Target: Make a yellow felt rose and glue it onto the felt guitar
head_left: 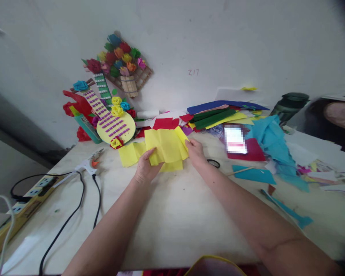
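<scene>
Far to the left of my grip, at the table's edge, a yellow-sided power strip (28, 209) lies with a black cord (81, 199) looping near it. Closer on that side, a white hot glue gun (87, 165) rests on the table, nozzle pointing away from me. Beyond it and to the left of my hands stands a green glue bottle (87, 125), tilted, against a red plastic bag (79, 102). Next comes a guitar-shaped paper craft (115, 126) with purple strips, and above it, farther off, a bouquet of paper flowers (123, 53) against the wall.

Just left of my left hand (148, 165), a flat yellow piece (128, 155) lies on the table. That hand pinches the lower left of a creased yellow paper sheet (166, 143), thumb on top. The sheet spans the gap between my hands, and my right hand (196, 151) has its right edge between thumb and fingers, beside a folded strip. Directly beyond my grip are stacked colored papers (215, 117).

Just right of my right wrist lies a black loop handle (213, 163). Farther right, a lit phone (235, 141) sits on dark red paper (254, 150), with a blue paper piece (255, 175) nearer me and a dark tumbler (289, 105) well beyond.
</scene>
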`<state>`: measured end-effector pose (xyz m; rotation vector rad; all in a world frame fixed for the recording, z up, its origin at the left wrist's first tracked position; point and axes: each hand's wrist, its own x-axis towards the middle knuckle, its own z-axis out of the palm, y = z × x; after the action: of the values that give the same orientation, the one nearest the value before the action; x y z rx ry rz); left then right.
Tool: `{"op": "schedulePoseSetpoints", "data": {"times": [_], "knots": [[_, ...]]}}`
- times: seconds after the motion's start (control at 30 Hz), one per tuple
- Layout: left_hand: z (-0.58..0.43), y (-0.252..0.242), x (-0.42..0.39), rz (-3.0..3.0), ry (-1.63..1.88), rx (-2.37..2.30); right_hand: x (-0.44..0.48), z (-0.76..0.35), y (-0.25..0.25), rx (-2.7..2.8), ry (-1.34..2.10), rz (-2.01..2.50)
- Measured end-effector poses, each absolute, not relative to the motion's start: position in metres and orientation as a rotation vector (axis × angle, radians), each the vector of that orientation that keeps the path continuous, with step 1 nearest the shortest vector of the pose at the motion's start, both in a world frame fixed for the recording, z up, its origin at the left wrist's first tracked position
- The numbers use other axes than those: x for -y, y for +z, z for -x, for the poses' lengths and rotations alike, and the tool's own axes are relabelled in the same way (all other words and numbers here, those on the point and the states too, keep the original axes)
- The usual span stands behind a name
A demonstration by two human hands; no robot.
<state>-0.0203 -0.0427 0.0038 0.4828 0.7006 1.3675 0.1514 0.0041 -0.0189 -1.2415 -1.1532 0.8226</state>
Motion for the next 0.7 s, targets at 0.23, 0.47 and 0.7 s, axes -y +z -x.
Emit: {"op": "schedulePoseSetpoints", "data": {"times": [0.23, 0.47, 0.7], "knots": [[0.020, 0.000, 0.036, -0.376, 1.463, -0.831, -0.018, -0.180, -0.016, 1.028, 0.564, 1.361], [0.015, 0.002, 0.041, -0.603, 1.423, -0.926, -0.015, -0.205, -0.002, 1.163, 0.248, 1.746], [0.021, -0.004, 0.036, -0.711, 1.374, -1.003, -0.020, -0.216, -0.010, 1.451, 0.086, 1.933]]}}
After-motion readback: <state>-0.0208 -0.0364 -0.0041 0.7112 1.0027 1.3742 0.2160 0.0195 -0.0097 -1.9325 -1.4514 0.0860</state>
